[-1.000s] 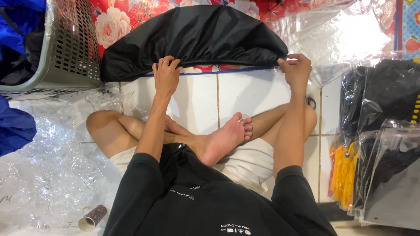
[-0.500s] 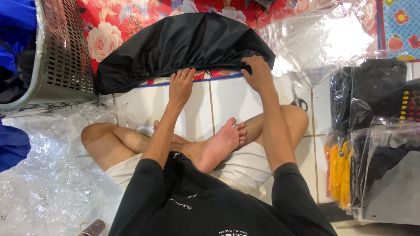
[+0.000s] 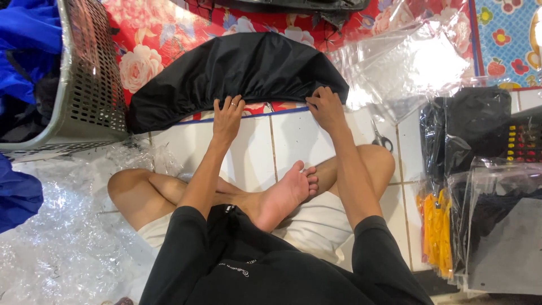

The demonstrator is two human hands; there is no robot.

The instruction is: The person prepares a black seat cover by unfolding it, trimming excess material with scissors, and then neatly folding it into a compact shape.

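Left hand (image 3: 227, 116) flat, right hand (image 3: 324, 107) seemingly pinching the black gathered-edge fabric cover (image 3: 243, 70); slippery cloth could bunch unevenly.

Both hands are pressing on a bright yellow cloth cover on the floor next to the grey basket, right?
Not quite: the gathered fabric cover is black, not yellow. The head view shows the left hand and right hand on its lower edge, beside the grey plastic basket.
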